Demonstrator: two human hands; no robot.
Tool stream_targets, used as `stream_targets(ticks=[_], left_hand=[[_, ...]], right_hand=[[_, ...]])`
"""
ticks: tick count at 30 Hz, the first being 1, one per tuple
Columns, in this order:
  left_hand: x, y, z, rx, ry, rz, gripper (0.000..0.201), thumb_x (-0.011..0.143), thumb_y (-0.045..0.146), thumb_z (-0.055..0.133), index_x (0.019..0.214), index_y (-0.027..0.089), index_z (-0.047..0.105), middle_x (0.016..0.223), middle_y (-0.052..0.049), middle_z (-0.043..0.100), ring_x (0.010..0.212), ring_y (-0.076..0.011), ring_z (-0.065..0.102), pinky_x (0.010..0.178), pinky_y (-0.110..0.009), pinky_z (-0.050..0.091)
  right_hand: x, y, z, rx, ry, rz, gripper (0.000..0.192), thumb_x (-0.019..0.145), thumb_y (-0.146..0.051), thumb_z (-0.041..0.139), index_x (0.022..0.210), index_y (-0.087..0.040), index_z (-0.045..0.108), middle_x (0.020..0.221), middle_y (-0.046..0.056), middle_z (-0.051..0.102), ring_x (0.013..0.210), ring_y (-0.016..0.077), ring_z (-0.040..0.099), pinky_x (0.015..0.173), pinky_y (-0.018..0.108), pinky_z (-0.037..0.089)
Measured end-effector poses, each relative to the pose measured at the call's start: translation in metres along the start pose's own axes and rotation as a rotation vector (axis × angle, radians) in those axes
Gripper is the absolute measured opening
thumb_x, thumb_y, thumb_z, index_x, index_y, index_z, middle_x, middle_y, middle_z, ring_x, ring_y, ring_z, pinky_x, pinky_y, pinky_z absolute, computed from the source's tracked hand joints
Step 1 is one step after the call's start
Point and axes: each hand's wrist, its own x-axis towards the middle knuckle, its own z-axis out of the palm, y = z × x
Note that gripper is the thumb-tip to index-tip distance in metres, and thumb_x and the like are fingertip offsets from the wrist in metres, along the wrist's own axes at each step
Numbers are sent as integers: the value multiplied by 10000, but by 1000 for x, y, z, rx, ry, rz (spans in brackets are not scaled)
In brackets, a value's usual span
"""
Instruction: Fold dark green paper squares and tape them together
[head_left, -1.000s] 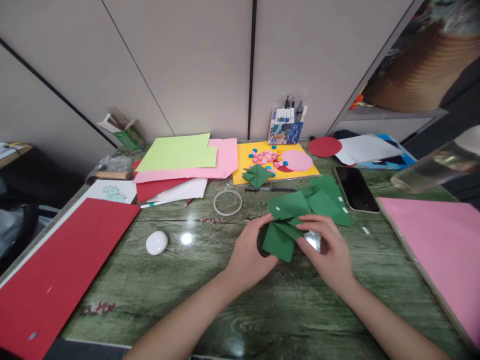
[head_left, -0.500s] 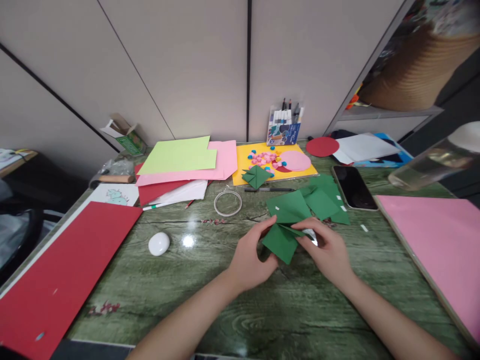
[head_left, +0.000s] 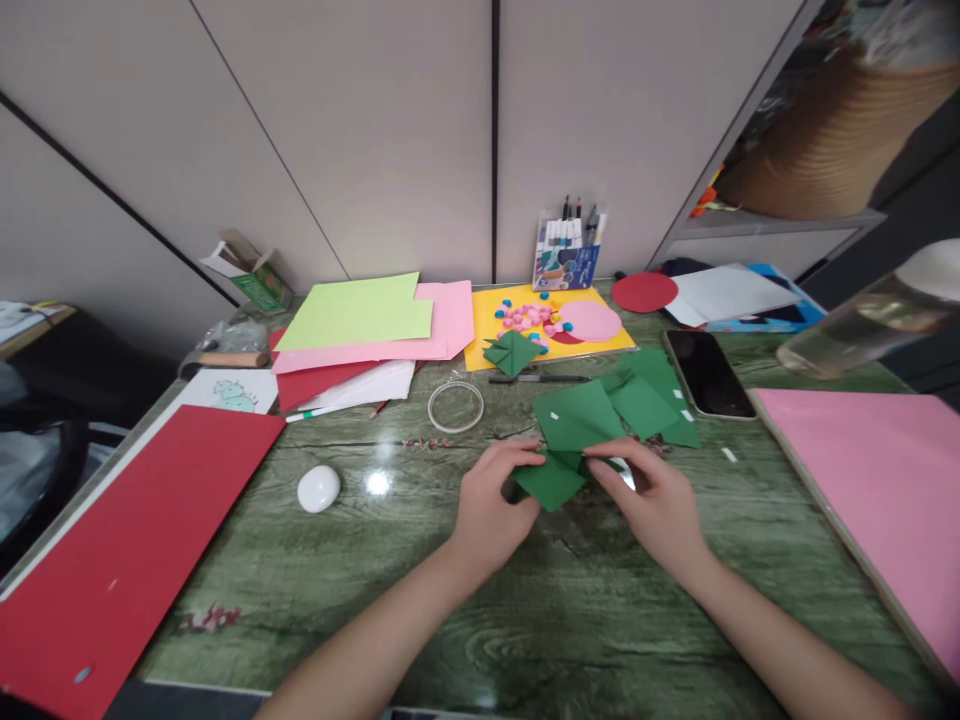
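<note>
Both hands, left hand (head_left: 491, 505) and right hand (head_left: 651, 500), pinched the folded green paper (head_left: 551, 480) between them; best to align edges before creasing.

Looks like a craft corner in an office or study: green wood-grain table (head_left: 420, 600) pushed against plain grey partition panels (head_left: 390, 130), spread with coloured paper sheets (head_left: 360, 315), a large red card (head_left: 127, 540), a pink board (head_left: 877, 480), and a yellow sheet dotted with small paper bits (head_left: 525, 335). Marker set (head_left: 564, 252) upright at the back, tape ring (head_left: 455, 405), pen (head_left: 538, 379), phone (head_left: 708, 374). Possibly a shelf with a woven basket (head_left: 840, 130) at the right, too blurred to be sure
</note>
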Motion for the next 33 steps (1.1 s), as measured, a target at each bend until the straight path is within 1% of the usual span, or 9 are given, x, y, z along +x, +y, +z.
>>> stream_targets(ticks=[3, 7, 10, 13, 16, 22, 25, 28, 33], left_hand=[[3, 3, -2, -29, 7, -17, 303, 644, 26, 603, 879, 215, 630, 999, -40, 662, 960, -194, 605, 868, -367, 476], [5, 10, -6, -201, -179, -108, 352, 656, 162, 697, 995, 208, 616, 1072, -68, 637, 1017, -212, 587, 910, -366, 461], [8, 10, -9, -397, -283, -212, 295, 741, 289, 647, 1018, 193, 609, 1110, -89, 622, 1023, -215, 592, 915, -366, 463], [11, 4, -10, -405, -192, -324, 215, 805, 315, 569, 968, 183, 613, 1047, -86, 643, 979, -206, 609, 898, -367, 466], [15, -2, -10, -384, -102, -421, 244, 762, 302, 620, 977, 189, 601, 1058, -85, 632, 1022, -219, 586, 901, -376, 456], [13, -1, -4, -825, -241, -662, 426, 687, 272, 691, 1092, 263, 563, 1246, -81, 544, 1148, -238, 512, 897, -377, 436], [10, -1, -1, -955, -268, -765, 468, 633, 211, 725, 1075, 258, 580, 1099, -65, 599, 1025, -208, 562, 807, -321, 454], [10, -1, -2, -1025, -277, -856, 485, 600, 149, 737, 1055, 232, 591, 947, -31, 588, 826, -143, 573, 689, -259, 446], [13, 0, -7, -1071, -290, -872, 483, 602, 114, 735, 1049, 214, 584, 908, -23, 575, 757, -120, 559, 667, -255, 445]], right_hand=[[0, 1, 0, -24, 7, 4, 128, 800, -328, 566, 856, -248, 649, 834, 19, 672, 780, 186, 612, 712, 313, 474], [8, 7, -8, -25, 62, 72, 158, 789, -359, 575, 864, -243, 650, 844, 20, 671, 785, 193, 605, 715, 318, 463], [17, 13, -18, 49, 31, 112, 156, 771, -358, 598, 864, -244, 650, 878, 22, 675, 801, 195, 605, 712, 313, 451], [22, 16, -26, 133, -74, 134, 146, 787, -330, 579, 881, -247, 653, 903, 30, 676, 833, 201, 605, 712, 313, 445], [23, 16, -26, 255, -147, 109, 100, 778, -278, 578, 830, -247, 657, 903, 33, 675, 894, 211, 596, 762, 324, 445], [15, 12, -14, 607, -220, 182, 28, 726, -262, 616, 731, -243, 637, 995, 35, 648, 893, 209, 594, 698, 310, 465], [12, 10, -13, 729, -252, 266, 18, 713, -238, 625, 694, -238, 622, 1064, 29, 627, 887, 202, 597, 667, 297, 474], [13, 9, -13, 801, -257, 289, 70, 729, -217, 611, 661, -232, 604, 1128, 18, 603, 1040, 219, 554, 764, 314, 475], [17, 10, -13, 851, -243, 313, 128, 754, -205, 602, 628, -218, 579, 1231, 12, 552, 1168, 239, 482, 883, 363, 442]])
